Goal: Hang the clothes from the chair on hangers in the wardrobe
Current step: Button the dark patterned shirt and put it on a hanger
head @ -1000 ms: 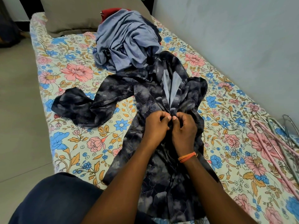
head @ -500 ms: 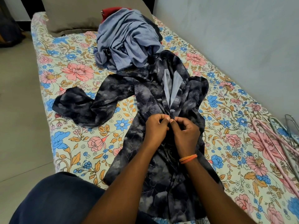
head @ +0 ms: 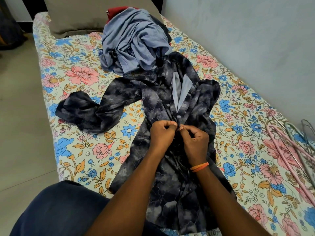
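Left hand [head: 161, 136]: fingers curled, pinching the shirt's front edge.
Right hand [head: 196, 142]: pinching the facing edge, fingertips almost meeting the left's.
Shirt [head: 172, 176]: flat under both hands.
Clothes pile [head: 134, 43]: beyond the grip.
Hangers [head: 288, 150]: far right of it.

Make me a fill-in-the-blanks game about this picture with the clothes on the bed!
1. Both hands, the left hand and the right hand, pinch the front of the dark ____.
2. The right wrist wears an ____ band.
3. The hangers lie on the bedsheet near the ____ edge of the picture.
4. The crumpled pile beyond the dark garment is mostly ____.

Missing words: shirt; orange; right; blue
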`<state>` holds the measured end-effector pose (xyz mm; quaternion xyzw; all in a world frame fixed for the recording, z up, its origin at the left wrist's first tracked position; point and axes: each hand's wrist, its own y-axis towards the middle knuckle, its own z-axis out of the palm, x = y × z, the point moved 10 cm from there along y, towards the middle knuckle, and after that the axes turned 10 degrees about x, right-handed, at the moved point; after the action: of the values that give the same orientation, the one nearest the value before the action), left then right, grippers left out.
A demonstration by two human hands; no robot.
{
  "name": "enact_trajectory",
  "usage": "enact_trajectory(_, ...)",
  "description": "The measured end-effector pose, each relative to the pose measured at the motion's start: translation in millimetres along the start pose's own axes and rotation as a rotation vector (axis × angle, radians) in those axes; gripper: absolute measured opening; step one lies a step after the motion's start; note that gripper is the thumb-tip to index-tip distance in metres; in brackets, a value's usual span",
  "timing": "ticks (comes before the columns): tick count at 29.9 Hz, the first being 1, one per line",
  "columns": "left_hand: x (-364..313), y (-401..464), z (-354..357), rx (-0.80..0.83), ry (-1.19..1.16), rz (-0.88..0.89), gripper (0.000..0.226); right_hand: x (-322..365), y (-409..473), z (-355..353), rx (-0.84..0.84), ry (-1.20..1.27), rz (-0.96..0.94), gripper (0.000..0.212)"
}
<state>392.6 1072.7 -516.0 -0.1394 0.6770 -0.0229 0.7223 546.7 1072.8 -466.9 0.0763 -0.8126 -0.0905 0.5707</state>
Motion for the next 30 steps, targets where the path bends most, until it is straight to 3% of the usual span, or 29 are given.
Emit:
enact_trajectory(6,-5,-1,-1,0.016,0.042,-0.02,0.011,-23,6,0,0.062,0.185,0.159,0.01)
enact_trajectory(13,-12,-2,3,0.045,0.138,0.02,0.013,-24,4,3,0.019,0.087,0.155,0.001)
enact_trajectory(19,4,5,-3,0.009,0.002,-0.092,0.012,-30,2,6,0.048,0.198,0.208,0.006)
enact_trajectory(28,4,8,9,0.087,0.024,-0.093,0.022,-46,3,20,0.229,0.498,0.503,0.002)
enact_trajectory(30,-5,6,8,0.084,0.181,-0.019,0.02,-47,4,17,0.218,0.51,0.52,0.004)
